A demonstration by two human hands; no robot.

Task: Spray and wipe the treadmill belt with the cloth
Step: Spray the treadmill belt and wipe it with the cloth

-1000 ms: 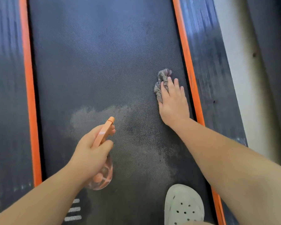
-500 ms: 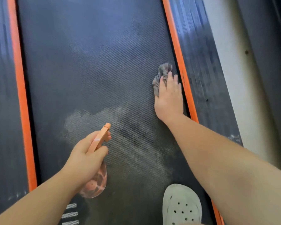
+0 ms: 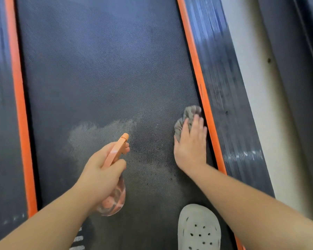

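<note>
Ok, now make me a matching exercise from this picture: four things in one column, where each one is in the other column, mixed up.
Things
1. cloth
2. spray bottle
3. shoe
4. pale patch

Places
A. on the belt, at the bottom edge of the view
B. held in the left hand
C. spread on the belt just beyond the left hand
D. pressed under the right hand, beside the right orange strip

Pairs: 1-D, 2-B, 3-A, 4-C
</note>
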